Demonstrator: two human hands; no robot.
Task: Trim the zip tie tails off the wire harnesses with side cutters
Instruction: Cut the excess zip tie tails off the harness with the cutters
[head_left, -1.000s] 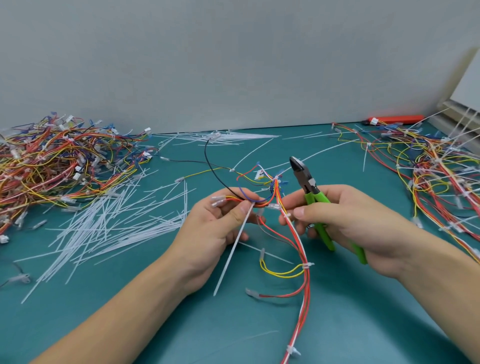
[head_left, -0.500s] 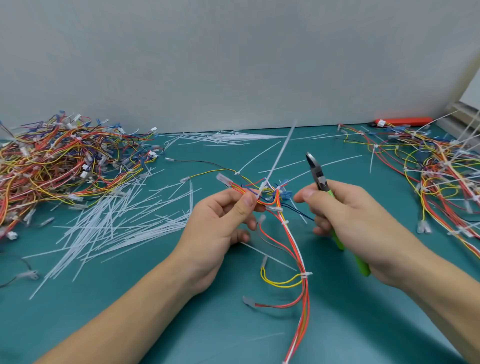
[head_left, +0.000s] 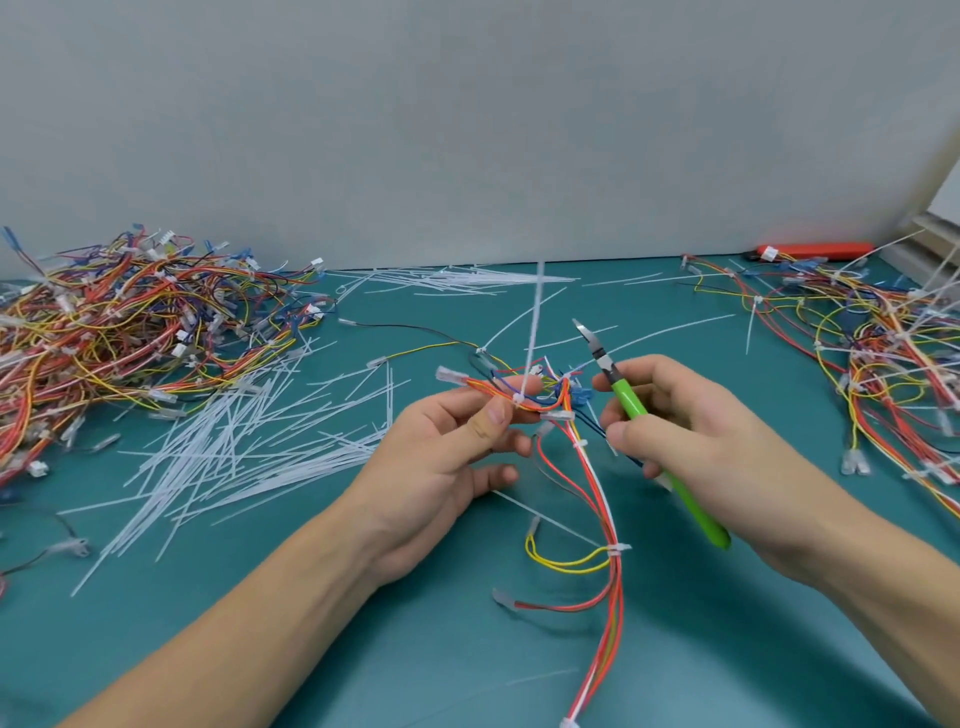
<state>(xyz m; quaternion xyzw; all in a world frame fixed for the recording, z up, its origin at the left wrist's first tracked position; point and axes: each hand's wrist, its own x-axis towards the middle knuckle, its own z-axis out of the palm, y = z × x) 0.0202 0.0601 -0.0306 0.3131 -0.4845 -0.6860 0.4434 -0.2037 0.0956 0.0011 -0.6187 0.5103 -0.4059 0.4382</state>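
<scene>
Head view: my left hand (head_left: 447, 447) pinches the harness (head_left: 597, 499) between thumb and fingers near the middle of the teal surface (head_left: 727, 649). Its wires trail down toward the near edge. One uncut tail (head_left: 534, 332) stands up from a tie at my fingertips. My right hand (head_left: 691, 441) curls its grip round the green handles of the cutters (head_left: 631, 402), tips pointing up and away, just right of the tail, not touching it. Cut tails (head_left: 249, 447) lie left of my left hand. A harness pile (head_left: 130, 322) sits at the far left edge, another pile (head_left: 883, 353) at the far right.
</scene>
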